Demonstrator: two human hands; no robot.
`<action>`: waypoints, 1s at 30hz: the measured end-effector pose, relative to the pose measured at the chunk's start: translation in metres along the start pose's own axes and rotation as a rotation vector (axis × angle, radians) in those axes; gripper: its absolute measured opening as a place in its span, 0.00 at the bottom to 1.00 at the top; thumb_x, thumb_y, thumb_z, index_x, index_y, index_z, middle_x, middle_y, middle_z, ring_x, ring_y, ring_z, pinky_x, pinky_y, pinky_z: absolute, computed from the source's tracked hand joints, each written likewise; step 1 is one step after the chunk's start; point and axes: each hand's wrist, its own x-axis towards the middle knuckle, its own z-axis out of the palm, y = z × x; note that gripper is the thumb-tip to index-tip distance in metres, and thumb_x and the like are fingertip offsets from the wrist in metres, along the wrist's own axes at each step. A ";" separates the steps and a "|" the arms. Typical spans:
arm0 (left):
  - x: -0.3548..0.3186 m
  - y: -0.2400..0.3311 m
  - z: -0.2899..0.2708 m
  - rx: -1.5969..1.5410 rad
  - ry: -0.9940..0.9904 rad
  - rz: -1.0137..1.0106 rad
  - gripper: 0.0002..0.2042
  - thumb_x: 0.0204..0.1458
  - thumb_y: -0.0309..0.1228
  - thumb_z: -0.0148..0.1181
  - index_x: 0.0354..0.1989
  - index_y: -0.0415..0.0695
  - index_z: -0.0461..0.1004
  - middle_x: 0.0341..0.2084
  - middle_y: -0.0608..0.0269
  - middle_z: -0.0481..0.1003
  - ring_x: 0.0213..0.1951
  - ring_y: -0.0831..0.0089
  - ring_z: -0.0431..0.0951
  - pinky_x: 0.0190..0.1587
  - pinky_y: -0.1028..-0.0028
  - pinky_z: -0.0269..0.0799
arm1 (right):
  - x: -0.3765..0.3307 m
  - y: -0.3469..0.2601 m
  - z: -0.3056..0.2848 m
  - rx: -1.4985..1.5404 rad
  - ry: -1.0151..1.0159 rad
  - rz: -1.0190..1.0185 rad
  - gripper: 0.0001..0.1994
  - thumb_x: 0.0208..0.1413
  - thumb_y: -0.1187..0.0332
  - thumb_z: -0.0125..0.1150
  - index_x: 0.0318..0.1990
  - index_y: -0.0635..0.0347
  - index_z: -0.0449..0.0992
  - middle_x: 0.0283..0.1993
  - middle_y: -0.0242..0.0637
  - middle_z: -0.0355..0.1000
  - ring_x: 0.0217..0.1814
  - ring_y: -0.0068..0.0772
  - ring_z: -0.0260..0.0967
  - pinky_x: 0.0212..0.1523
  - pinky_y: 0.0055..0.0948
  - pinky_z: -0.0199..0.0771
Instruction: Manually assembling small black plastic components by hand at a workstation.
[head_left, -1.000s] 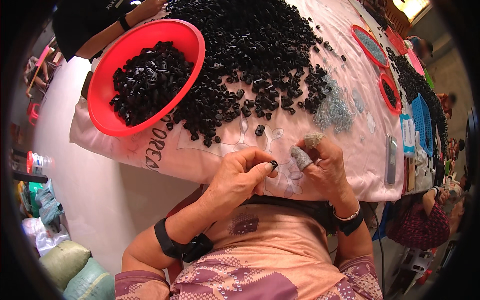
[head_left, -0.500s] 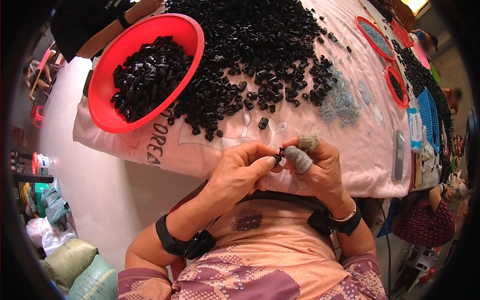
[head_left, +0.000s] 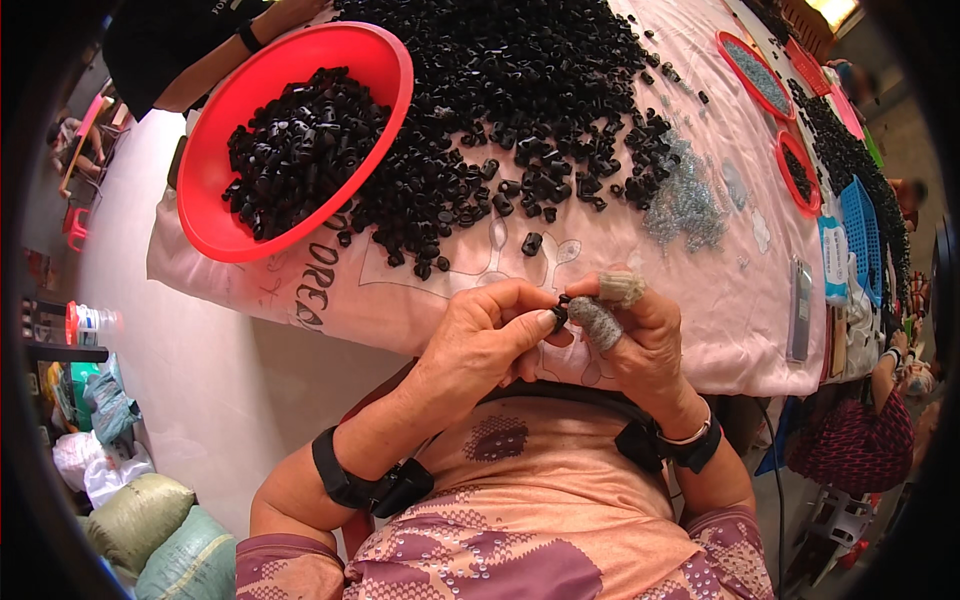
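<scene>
Near the table's front edge, my left hand point(head_left: 487, 335) pinches a small black plastic part point(head_left: 561, 313) between thumb and fingers. My right hand point(head_left: 640, 335) closes on the same part from the other side. Its thumb wears a grey cloth finger cover point(head_left: 597, 322), and a pale beige cover point(head_left: 622, 288) wraps a finger beside it. Fingers hide much of the part, so its exact kind cannot be made out. Just beyond my hands, one loose black piece point(head_left: 531, 244) lies apart from the big heap of black pieces point(head_left: 520, 90).
A red basin point(head_left: 205, 215) of black pieces stands at the left, near another person's arm point(head_left: 215, 72). Small clear bits point(head_left: 688, 205) lie right of the heap. Farther right are red trays point(head_left: 755, 75), a blue basket point(head_left: 855, 230) and a phone point(head_left: 799, 310).
My hands stay together around the black part, with only slight finger movement. At the far right, a person's arm has shifted. The whole view has moved a little.
</scene>
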 end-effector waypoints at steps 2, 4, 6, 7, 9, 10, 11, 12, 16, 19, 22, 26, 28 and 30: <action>0.000 0.000 0.000 -0.008 -0.004 -0.001 0.07 0.61 0.28 0.54 0.43 0.38 0.73 0.33 0.58 0.80 0.22 0.86 0.72 0.21 0.88 0.64 | 0.001 0.003 0.000 -0.069 0.004 -0.086 0.10 0.55 0.83 0.57 0.45 0.66 0.75 0.40 0.33 0.71 0.43 0.23 0.72 0.45 0.21 0.72; -0.001 0.000 0.000 -0.013 -0.005 0.000 0.07 0.61 0.28 0.54 0.43 0.38 0.73 0.33 0.58 0.80 0.22 0.86 0.72 0.21 0.88 0.64 | 0.002 0.007 -0.002 -0.129 0.002 -0.127 0.11 0.54 0.83 0.58 0.45 0.65 0.76 0.39 0.33 0.70 0.42 0.24 0.72 0.43 0.21 0.72; -0.001 0.000 -0.001 -0.007 -0.008 -0.006 0.09 0.61 0.31 0.54 0.44 0.39 0.74 0.32 0.67 0.78 0.22 0.88 0.71 0.20 0.88 0.63 | 0.002 0.010 -0.002 -0.189 0.001 -0.167 0.11 0.53 0.83 0.59 0.44 0.65 0.76 0.38 0.34 0.70 0.41 0.25 0.72 0.42 0.21 0.71; -0.001 0.000 0.000 -0.006 -0.009 -0.005 0.09 0.61 0.31 0.54 0.44 0.39 0.74 0.32 0.67 0.78 0.22 0.88 0.71 0.20 0.88 0.63 | 0.002 0.011 -0.002 -0.183 0.013 -0.167 0.11 0.52 0.83 0.60 0.44 0.64 0.76 0.38 0.35 0.70 0.40 0.25 0.72 0.40 0.21 0.72; -0.001 0.000 0.000 0.018 -0.012 0.007 0.10 0.61 0.31 0.54 0.44 0.39 0.74 0.32 0.66 0.78 0.22 0.87 0.72 0.21 0.88 0.65 | 0.002 0.011 -0.002 -0.175 0.024 -0.168 0.11 0.52 0.83 0.61 0.43 0.64 0.76 0.38 0.35 0.70 0.39 0.26 0.72 0.39 0.22 0.72; -0.001 0.000 0.000 0.019 -0.012 0.007 0.10 0.61 0.31 0.54 0.44 0.39 0.74 0.32 0.66 0.78 0.22 0.87 0.72 0.21 0.88 0.65 | 0.002 0.009 -0.001 -0.153 0.020 -0.152 0.11 0.51 0.83 0.61 0.43 0.64 0.76 0.38 0.35 0.70 0.38 0.26 0.72 0.39 0.22 0.72; -0.001 0.000 0.001 0.017 -0.008 0.012 0.10 0.61 0.31 0.54 0.44 0.38 0.74 0.32 0.65 0.78 0.23 0.87 0.73 0.21 0.87 0.65 | 0.002 0.008 0.000 -0.131 0.016 -0.136 0.11 0.51 0.83 0.61 0.43 0.63 0.76 0.37 0.35 0.70 0.37 0.26 0.72 0.38 0.22 0.72; -0.001 0.000 0.001 0.013 -0.005 0.016 0.10 0.61 0.31 0.54 0.44 0.38 0.74 0.32 0.65 0.78 0.23 0.86 0.73 0.21 0.87 0.66 | 0.003 0.007 -0.001 -0.130 0.017 -0.137 0.11 0.51 0.83 0.61 0.43 0.63 0.76 0.37 0.35 0.70 0.37 0.26 0.72 0.38 0.22 0.72; 0.000 0.000 0.001 0.022 -0.004 0.025 0.10 0.61 0.32 0.54 0.44 0.38 0.74 0.32 0.64 0.78 0.23 0.85 0.74 0.22 0.86 0.68 | 0.004 0.003 -0.002 -0.253 0.012 -0.188 0.10 0.50 0.82 0.63 0.41 0.63 0.78 0.35 0.35 0.71 0.36 0.27 0.73 0.37 0.23 0.72; 0.000 0.000 0.002 0.028 -0.022 0.032 0.11 0.61 0.32 0.55 0.45 0.38 0.75 0.30 0.65 0.77 0.23 0.85 0.74 0.22 0.86 0.68 | 0.003 -0.005 -0.001 -0.246 0.005 -0.154 0.10 0.49 0.81 0.64 0.41 0.62 0.78 0.35 0.36 0.71 0.36 0.28 0.73 0.36 0.24 0.72; 0.000 -0.001 0.001 0.084 -0.008 0.055 0.10 0.60 0.32 0.55 0.44 0.38 0.75 0.26 0.68 0.75 0.23 0.86 0.73 0.21 0.86 0.67 | 0.004 -0.004 -0.003 -0.307 -0.010 -0.182 0.11 0.48 0.81 0.64 0.40 0.61 0.79 0.35 0.36 0.72 0.36 0.30 0.72 0.36 0.25 0.71; -0.002 0.002 0.003 0.070 0.006 0.018 0.09 0.59 0.31 0.56 0.43 0.39 0.75 0.23 0.70 0.72 0.22 0.87 0.71 0.21 0.87 0.64 | 0.001 0.001 -0.004 -0.341 0.005 -0.230 0.12 0.47 0.82 0.64 0.41 0.61 0.79 0.34 0.36 0.72 0.36 0.31 0.72 0.37 0.25 0.71; -0.003 0.003 0.004 0.068 0.016 0.011 0.10 0.59 0.31 0.56 0.43 0.40 0.76 0.21 0.72 0.71 0.21 0.88 0.70 0.21 0.86 0.63 | 0.000 0.002 -0.003 -0.343 0.012 -0.236 0.12 0.47 0.82 0.64 0.41 0.61 0.79 0.34 0.36 0.72 0.36 0.31 0.72 0.36 0.25 0.71; -0.002 0.002 0.004 0.026 0.024 -0.007 0.10 0.58 0.31 0.58 0.43 0.41 0.76 0.21 0.73 0.71 0.21 0.88 0.69 0.22 0.86 0.63 | 0.001 0.001 -0.003 -0.345 0.018 -0.242 0.13 0.47 0.82 0.64 0.41 0.61 0.79 0.34 0.36 0.72 0.36 0.31 0.72 0.36 0.25 0.71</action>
